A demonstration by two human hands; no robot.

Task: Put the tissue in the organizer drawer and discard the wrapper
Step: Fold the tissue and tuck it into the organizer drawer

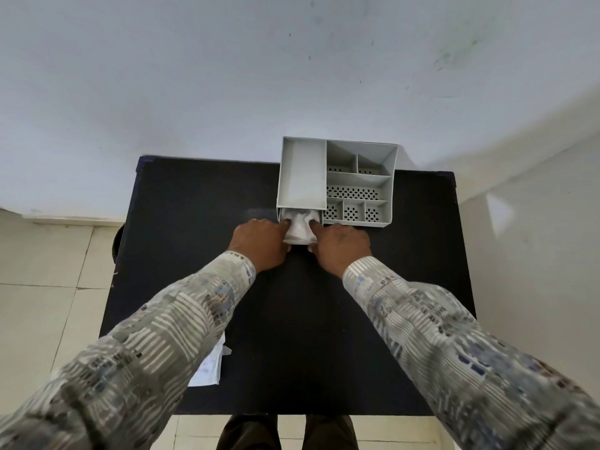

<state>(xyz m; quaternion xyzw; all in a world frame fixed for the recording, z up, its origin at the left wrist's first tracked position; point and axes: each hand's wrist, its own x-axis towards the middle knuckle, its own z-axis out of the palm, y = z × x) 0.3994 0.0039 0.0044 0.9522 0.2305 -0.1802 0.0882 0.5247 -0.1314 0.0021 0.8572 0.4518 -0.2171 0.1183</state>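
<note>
A grey organizer [358, 177] with several compartments stands at the far edge of the black table [201, 254]. Its small drawer [300, 243] is pulled out under the left compartment. White tissue [300, 227] lies in the drawer. My left hand [258, 243] and my right hand [341, 243] flank the drawer, with fingers pressing on the tissue from both sides. The white wrapper [209, 368] lies on the near left part of the table, partly hidden by my left sleeve.
A white wall rises behind the table. Tiled floor shows on the left and at the near edge. A dark round object [118, 243] sits beside the table's left edge. My legs stand at the table's near edge.
</note>
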